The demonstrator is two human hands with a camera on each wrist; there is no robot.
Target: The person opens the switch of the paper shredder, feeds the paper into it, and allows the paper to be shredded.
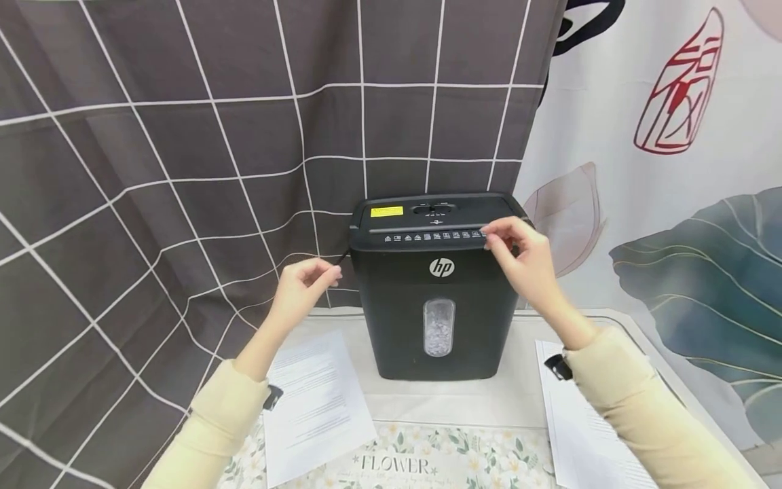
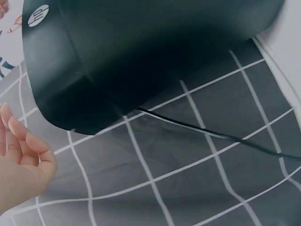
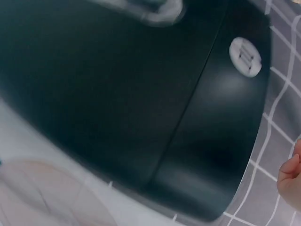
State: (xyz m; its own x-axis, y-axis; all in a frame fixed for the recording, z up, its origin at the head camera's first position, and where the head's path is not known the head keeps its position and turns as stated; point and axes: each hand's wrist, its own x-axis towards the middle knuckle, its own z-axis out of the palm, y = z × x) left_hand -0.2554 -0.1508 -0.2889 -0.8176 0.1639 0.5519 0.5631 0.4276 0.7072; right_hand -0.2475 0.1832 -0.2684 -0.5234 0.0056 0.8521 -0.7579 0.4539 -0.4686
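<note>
A black HP paper shredder [image 1: 391, 305] stands upright, with paper bits behind its clear window [image 1: 438, 329]. My left hand [image 1: 296, 292] hovers by its left side, fingers loosely bent and holding nothing. The left wrist view shows this hand [image 2: 23, 165] apart from the black cord [image 2: 202, 129] that runs from behind the shredder. Over the right part of the shredder's top front edge is my right hand [image 1: 522, 261], thumb and fingers bent, with nothing visible between them. Whether its fingertips touch the top cannot be told; the right wrist view cuts off most of that hand [image 3: 290, 176].
Printed sheets [image 1: 318, 407] lie on the table left of the shredder, and more paper [image 1: 580, 435] lies under my right forearm. A flowered mat [image 1: 452, 455] covers the front. Close behind hangs a dark checked cloth [image 1: 244, 136]; a patterned white cloth [image 1: 611, 102] hangs at right.
</note>
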